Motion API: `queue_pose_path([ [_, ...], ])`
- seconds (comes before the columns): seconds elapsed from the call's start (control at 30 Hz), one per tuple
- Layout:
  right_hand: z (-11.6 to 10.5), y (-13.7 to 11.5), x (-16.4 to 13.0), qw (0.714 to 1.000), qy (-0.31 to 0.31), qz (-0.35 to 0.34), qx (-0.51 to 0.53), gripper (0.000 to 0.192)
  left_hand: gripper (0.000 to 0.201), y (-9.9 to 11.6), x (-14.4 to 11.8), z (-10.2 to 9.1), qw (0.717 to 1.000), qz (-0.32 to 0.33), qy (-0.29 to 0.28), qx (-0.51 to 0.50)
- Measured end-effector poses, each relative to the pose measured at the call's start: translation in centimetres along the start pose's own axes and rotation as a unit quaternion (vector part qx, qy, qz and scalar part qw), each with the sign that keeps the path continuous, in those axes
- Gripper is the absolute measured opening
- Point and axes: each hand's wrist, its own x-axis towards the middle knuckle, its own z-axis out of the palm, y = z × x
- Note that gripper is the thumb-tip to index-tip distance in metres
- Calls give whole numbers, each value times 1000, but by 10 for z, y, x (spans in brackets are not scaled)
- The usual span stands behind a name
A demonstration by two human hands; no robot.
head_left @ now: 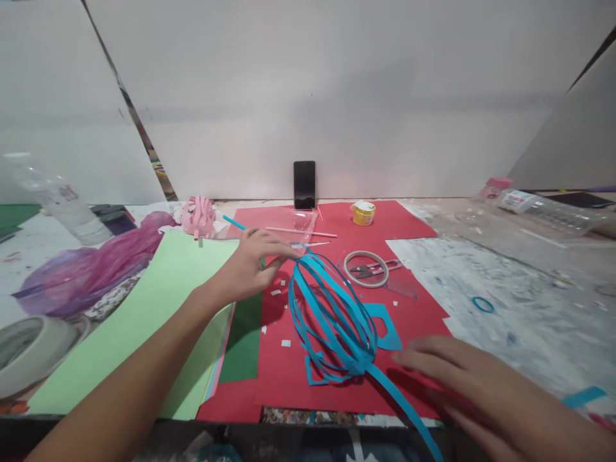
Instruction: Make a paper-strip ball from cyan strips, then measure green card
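Observation:
A cage of blue paper strips (327, 308), shaped like a lantern, lies in front of me with its strips gathered at both ends. One long strip (402, 398) trails from its near end past the table's front edge. At the far end, my left hand (257, 260) has its fingertips on the gathered strips, thumb and fingers drawn close together. To the right of the near end is my right hand (462, 372), slightly blurred, with its fingers stretched out and holding nothing. Blue cut paper pieces (392, 333) lie beside and under the cage.
Red paper (283, 398) covers the middle, and green sheets (192, 269) lie left. A tape ring (345, 269) surrounds small snips (368, 269). Farther back are a yellow tub (363, 217) and a phone (304, 186) against the wall. Plastic bottles (543, 208) flank the table.

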Motion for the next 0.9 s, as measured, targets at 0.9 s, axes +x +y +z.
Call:
queue_pose_path([
  [0.9, -2, -16, 90, 843, 25, 191, 502, 33, 32, 1, -2, -1, 992, 21, 59, 112],
])
